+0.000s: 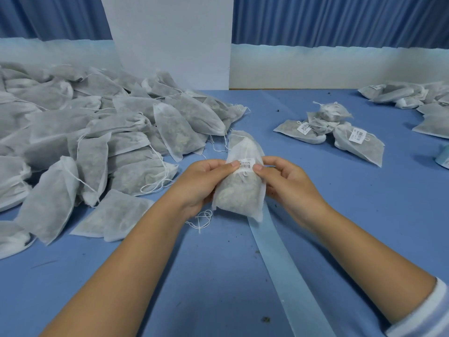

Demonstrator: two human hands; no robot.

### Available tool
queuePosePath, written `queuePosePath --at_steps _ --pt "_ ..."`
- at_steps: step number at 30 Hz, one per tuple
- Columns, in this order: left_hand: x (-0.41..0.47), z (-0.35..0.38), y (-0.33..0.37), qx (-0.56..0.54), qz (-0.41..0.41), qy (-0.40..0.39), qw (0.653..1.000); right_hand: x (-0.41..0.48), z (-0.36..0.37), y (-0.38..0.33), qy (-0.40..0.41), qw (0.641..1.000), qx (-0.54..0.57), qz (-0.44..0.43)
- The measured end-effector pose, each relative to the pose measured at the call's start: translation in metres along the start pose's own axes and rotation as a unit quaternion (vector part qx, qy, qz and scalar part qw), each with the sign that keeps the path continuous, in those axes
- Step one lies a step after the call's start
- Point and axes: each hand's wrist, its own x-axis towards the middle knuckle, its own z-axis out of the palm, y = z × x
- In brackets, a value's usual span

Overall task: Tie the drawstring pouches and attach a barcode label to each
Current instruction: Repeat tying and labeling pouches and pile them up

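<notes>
A white mesh drawstring pouch [239,190] full of greyish filling is held upright above the blue table, in the middle of the head view. A small white barcode label [246,165] lies across its gathered neck. My left hand [206,183] grips the pouch's left side, thumb pressing the label's left end. My right hand [286,183] grips the right side, thumb on the label's right end. The pouch's loose drawstring [202,218] hangs down below my left hand.
A big heap of unlabelled pouches [85,142] fills the left of the table. Several labelled pouches [332,130] lie at the right middle, more pouches [418,98] at far right. A pale blue backing strip [286,268] runs toward me under the pouch. A white panel [170,40] stands behind.
</notes>
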Motion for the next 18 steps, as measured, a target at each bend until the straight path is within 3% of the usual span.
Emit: queuePosePath --at_steps 3,6,9,11,13,15,18 --pt "0.007 -0.001 -0.001 -0.016 0.001 0.085 0.996 -0.005 -0.001 -0.003 -0.041 0.997 -0.057 -0.033" --pt "0.011 -0.004 -0.002 -0.012 -0.001 0.117 0.993 -0.008 0.003 0.0 -0.09 0.992 -0.065 -0.067" --pt "0.013 -0.009 0.0 0.024 0.02 0.147 0.989 -0.005 0.005 0.002 -0.024 0.992 -0.04 -0.116" --pt "0.013 -0.019 0.002 0.11 0.067 0.209 0.969 -0.001 -0.001 0.001 0.007 0.993 -0.02 -0.115" --pt "0.011 -0.034 0.004 0.286 0.125 0.277 0.909 0.002 -0.007 -0.002 -0.009 0.996 -0.025 -0.087" --pt "0.008 -0.047 0.005 0.451 0.14 0.308 0.826 0.003 -0.009 0.0 -0.033 0.997 -0.04 -0.055" --pt "0.006 -0.058 0.006 0.599 0.068 0.281 0.746 0.005 -0.006 0.001 0.045 0.995 0.035 -0.086"
